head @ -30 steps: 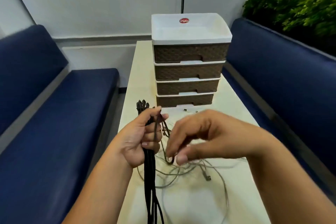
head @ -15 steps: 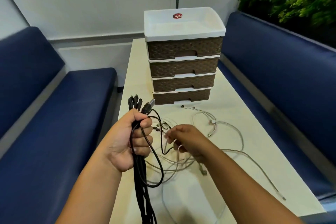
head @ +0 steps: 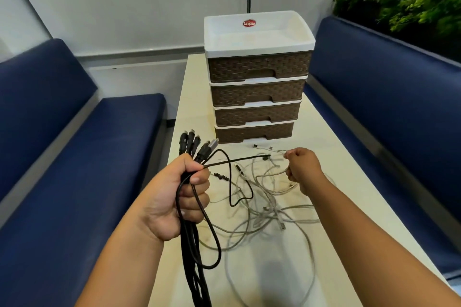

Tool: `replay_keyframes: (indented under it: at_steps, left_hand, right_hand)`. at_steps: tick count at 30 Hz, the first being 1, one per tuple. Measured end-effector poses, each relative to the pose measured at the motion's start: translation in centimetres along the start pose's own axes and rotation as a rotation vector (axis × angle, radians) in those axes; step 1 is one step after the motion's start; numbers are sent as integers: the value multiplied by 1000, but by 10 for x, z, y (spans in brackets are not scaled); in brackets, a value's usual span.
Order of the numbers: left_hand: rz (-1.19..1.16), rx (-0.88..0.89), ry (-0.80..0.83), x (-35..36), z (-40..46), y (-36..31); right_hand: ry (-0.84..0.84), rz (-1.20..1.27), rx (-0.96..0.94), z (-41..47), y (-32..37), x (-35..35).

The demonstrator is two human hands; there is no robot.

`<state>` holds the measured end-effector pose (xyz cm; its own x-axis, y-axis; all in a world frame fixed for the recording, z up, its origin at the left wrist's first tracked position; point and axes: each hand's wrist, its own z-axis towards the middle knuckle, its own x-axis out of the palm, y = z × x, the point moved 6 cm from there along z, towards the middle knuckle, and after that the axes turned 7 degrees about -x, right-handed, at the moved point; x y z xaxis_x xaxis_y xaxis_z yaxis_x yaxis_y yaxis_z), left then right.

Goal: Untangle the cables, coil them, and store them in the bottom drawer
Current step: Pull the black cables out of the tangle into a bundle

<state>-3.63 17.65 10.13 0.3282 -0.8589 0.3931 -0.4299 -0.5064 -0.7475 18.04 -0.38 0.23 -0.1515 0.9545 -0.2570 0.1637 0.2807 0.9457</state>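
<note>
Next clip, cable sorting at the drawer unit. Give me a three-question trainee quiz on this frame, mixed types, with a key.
1. True or false: the bottom drawer of the drawer unit is pulled open.
2. Which hand grips the bundle of black cables? A) left hand B) right hand C) neither
3. Fill in: the right hand pinches a ____ cable from the tangle of pale cables on the table.

Key: 1. False, all four drawers sit closed. 2. A, with the plug ends sticking up above the fist. 3. Pale (white-grey).
</note>
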Motion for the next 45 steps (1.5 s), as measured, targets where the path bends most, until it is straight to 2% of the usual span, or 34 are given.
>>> replay_keyframes:
  at_steps: [5, 9, 11, 13, 17, 19, 20, 21, 23, 25, 26, 28, 30, 32, 34, 36, 38, 40, 43, 45]
  left_hand:
    - [-70, 25, 106, -6, -5, -8]
    - [-107, 60, 189, -10, -12, -21]
    - [-114, 62, 219, -8, -13, -23]
    - [-115, 60, 235, -5, -13, -22]
    - [-91, 73, 179, 0, -12, -21]
    - [-83, 77, 178, 3, -12, -19]
    - [-82, 75, 199, 6, -13, -18]
    - [-82, 70, 224, 9, -13, -17]
    - [-72, 53, 268, 16, -15, -15]
    - [-62, 45, 313, 25, -18, -14]
    - [-59, 44, 331, 29, -20, -14]
    - [-50, 42, 357, 35, -23, -13]
    - [-43, 43, 372, 37, -26, -13]
    - [-53, 46, 376, 35, -28, -13]
    - [-67, 51, 375, 31, -30, -13]
    - [-80, 61, 363, 26, -31, -14]
    - [-88, 67, 356, 24, -31, -14]
    - [-88, 68, 351, 23, -31, -14]
    - [-83, 69, 334, 23, -30, -14]
    - [-68, 75, 321, 22, -29, -15]
  right_hand:
    - [-106, -14, 146, 10, -26, -31]
    - [-109, -44, 299, 11, -44, -44]
    - [-75, -167, 239, 15, -51, -47]
    - [-157, -232, 189, 14, -54, -55]
    - [-248, -480, -137, -16, -18, -49]
    - [-146, -497, -369, -37, 10, -29]
    - [-48, -465, -438, -47, 21, -17]
    - [75, -389, -414, -55, 27, -4]
    - [326, -221, -238, -68, 23, 24]
    - [501, -219, -63, -80, 11, 48]
    - [558, -195, 19, -83, 1, 58]
    - [661, 40, 234, -94, -16, 74]
    - [676, 244, 301, -98, -20, 82]
    - [669, 239, 197, -93, -14, 78]
    - [643, 31, -12, -87, 3, 65]
    - [541, -231, -244, -78, 27, 45]
    - [469, -311, -383, -75, 57, 25]
    - [479, -209, -411, -74, 81, 14]
    - [448, -302, -435, -73, 105, -2]
    - [472, -199, -373, -75, 113, -9]
